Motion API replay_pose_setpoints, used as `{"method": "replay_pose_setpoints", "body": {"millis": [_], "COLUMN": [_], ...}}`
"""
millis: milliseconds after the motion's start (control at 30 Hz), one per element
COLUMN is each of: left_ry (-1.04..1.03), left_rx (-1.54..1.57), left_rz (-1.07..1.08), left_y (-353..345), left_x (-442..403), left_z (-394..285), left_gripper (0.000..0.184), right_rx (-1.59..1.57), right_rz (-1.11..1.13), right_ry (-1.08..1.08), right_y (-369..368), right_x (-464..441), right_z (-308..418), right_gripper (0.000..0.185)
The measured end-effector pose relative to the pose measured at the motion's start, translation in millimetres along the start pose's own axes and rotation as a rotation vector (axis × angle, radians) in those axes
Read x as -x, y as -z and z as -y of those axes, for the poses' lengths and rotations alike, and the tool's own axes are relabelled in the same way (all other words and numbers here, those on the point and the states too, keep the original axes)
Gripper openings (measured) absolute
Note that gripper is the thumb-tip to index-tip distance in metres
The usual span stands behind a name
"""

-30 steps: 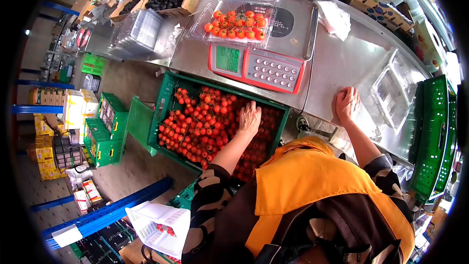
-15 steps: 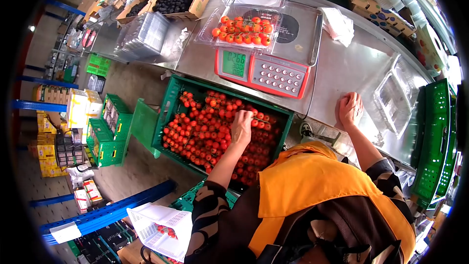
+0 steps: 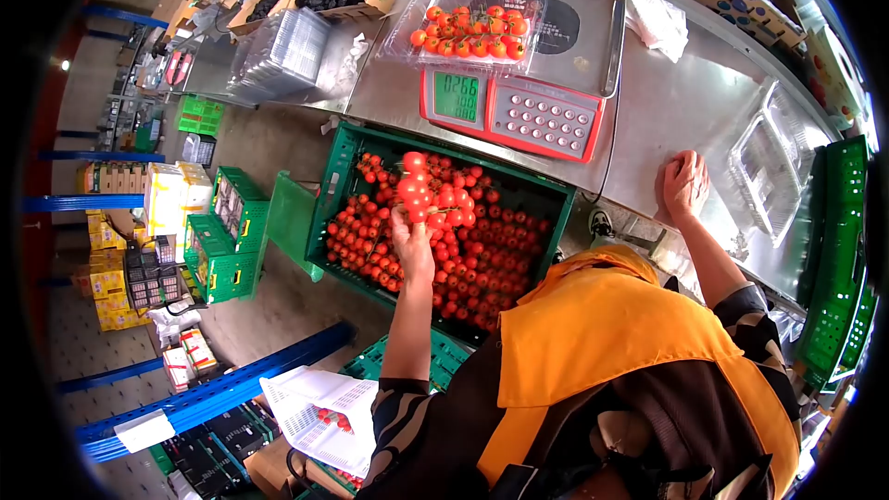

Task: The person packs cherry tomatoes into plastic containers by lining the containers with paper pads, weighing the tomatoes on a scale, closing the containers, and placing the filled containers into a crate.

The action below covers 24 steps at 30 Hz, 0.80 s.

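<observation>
currently, my left hand (image 3: 413, 243) is closed on a cluster of red tomatoes (image 3: 426, 194), fingertips gripping its lower left edge, and i hold it over the green crate (image 3: 567, 222). below it, loose tomatoes (image 3: 366, 245) on green stems cover much of the crate, more shadowed toward three o'clock. my right hand (image 3: 685, 183) holds nothing that i can see; it rests on the steel worktop (image 3: 639, 143) at about three o'clock from the crate, fingers loosely curled. near it, toward two o'clock, lies a clear plastic tray (image 3: 769, 162). at one o'clock from the crate sits the red scale (image 3: 546, 120), its display lit green, and on its platform an open clear punnet (image 3: 477, 37) holds more tomatoes in rows. a white cloth (image 3: 656, 23) is just beside the platform at its three o'clock. clear containers (image 3: 281, 51) lean stacked at eleven o'clock from the crate.
</observation>
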<state>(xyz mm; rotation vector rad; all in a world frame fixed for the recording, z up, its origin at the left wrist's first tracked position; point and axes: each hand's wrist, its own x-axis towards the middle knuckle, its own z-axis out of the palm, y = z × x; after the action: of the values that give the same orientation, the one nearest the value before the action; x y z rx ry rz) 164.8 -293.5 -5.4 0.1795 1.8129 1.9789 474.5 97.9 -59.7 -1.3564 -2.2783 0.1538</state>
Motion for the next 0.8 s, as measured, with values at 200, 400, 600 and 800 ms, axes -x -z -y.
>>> {"method": "replay_pose_setpoints", "body": {"millis": [200,400,600,800], "left_ry": [0.019,-0.117,-0.287,-0.780], "left_rx": [0.364,0.223,0.106,-0.249], "left_rz": [0.000,0.029,0.176,0.253], "left_y": [7.6,-12.2,-64.0,-138.3], "left_x": [3.2,-10.6,-57.5,-138.6], "left_z": [-33.5,-85.1,-157.9,-218.2], "left_gripper": [0.034,0.028,0.032,0.024], "right_rx": [-0.007,-0.009,-0.029,-0.047], "right_rz": [0.003,-0.009,-0.001,-0.006], "right_ry": [-0.018,-0.026,-0.047,-0.056], "right_y": [3.1,2.1,7.6,10.9], "right_x": [0.0,0.6,0.6,0.5], "right_z": [4.8,4.5,8.0,10.0], "right_gripper": [0.013,0.013,0.012,0.012]}}
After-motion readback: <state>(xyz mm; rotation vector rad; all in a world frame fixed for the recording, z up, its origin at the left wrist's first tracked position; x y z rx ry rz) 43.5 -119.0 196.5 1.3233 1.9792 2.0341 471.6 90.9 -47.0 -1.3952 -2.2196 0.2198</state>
